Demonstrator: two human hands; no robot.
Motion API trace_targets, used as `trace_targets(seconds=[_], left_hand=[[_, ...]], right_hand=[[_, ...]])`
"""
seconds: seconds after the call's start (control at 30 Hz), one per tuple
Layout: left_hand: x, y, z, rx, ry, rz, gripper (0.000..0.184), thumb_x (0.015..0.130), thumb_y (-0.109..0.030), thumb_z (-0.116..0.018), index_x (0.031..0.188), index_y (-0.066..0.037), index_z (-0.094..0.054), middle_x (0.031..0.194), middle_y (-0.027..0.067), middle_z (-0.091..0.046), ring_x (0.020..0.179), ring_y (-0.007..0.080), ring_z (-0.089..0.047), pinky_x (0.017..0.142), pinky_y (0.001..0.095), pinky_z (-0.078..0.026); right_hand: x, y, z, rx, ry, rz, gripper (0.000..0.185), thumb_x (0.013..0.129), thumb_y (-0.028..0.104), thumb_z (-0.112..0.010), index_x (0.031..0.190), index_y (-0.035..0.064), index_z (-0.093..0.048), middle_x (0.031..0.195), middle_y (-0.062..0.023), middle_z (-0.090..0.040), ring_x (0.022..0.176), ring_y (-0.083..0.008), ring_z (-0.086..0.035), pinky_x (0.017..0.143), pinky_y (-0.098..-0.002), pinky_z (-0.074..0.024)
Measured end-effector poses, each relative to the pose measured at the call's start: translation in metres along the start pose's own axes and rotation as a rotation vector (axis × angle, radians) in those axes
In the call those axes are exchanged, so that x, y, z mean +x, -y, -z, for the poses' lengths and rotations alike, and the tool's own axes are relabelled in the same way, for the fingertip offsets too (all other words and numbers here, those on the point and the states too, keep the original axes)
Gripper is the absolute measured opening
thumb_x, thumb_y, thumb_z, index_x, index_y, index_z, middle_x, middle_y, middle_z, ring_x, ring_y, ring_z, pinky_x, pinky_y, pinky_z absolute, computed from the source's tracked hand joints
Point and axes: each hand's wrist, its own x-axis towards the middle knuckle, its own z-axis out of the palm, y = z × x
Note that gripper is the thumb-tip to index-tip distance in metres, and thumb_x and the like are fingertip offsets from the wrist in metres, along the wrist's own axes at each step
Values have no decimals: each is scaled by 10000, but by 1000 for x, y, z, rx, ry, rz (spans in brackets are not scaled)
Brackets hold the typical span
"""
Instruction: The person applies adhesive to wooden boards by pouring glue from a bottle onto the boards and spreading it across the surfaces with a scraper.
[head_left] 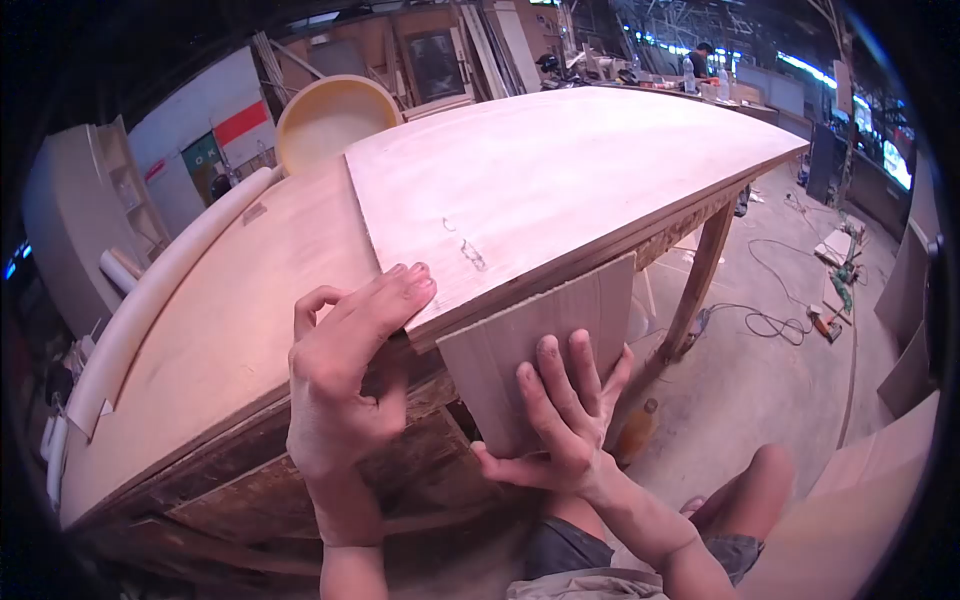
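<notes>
A pale plywood sheet lies on top of a larger wooden panel. My left hand is closed at the sheet's near corner, fingertips bent over the top face and thumb lower down, partly in shadow. Below the sheet's front edge, a small rectangular wood board stands on edge, tilted, its top side close against the underside. My right hand holds this board, fingers spread across its face and thumb at its lower left corner. Dark pencil-like marks show on the sheet near my left hand.
The larger panel rests on a rough wooden frame, with a long roll along its far left edge. A wooden leg stands at right. Cables and a power tool lie on the floor. A person is far back.
</notes>
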Motion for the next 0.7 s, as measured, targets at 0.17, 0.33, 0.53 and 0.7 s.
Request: trace_targets(seconds=[0.17, 0.33, 0.53, 0.7], left_hand=[[0, 6, 1, -43, 24, 24, 597, 550, 159, -460, 1056, -78, -670, 1082, 100, -673, 1080, 221, -621, 887, 327, -383], [1, 7, 2, -61, 27, 18, 610, 550, 167, -429, 1055, -71, -674, 1085, 102, -672, 1084, 221, -619, 885, 322, -397], [0, 6, 1, -83, 22, 46, 630, 531, 163, -413, 1053, -70, -677, 1083, 104, -672, 1085, 222, -619, 890, 314, -392], [-1, 8, -1, -84, 16, 10, 628, 541, 170, -406, 1066, -53, -670, 1102, 125, -669, 1008, 229, -627, 901, 310, -371]], right_hand=[[8, 1, -12, -26, 68, 22, 725, 677, 464, -717, 1253, 53, -559, 1417, -130, -436, 1383, -317, -291, 984, -709, -72], [5, 10, -5, -2, 149, -9, 691, 660, 435, -713, 1237, 77, -587, 1426, -74, -442, 1381, -266, -313, 954, -715, -117], [14, 26, 45, 13, 233, -51, 684, 644, 427, -701, 1222, 77, -594, 1402, -72, -467, 1341, -255, -383, 956, -690, -136], [31, 32, 46, -18, 320, -71, 713, 628, 418, -698, 1241, 75, -578, 1398, -73, -471, 1333, -253, -392, 925, -691, -182]])
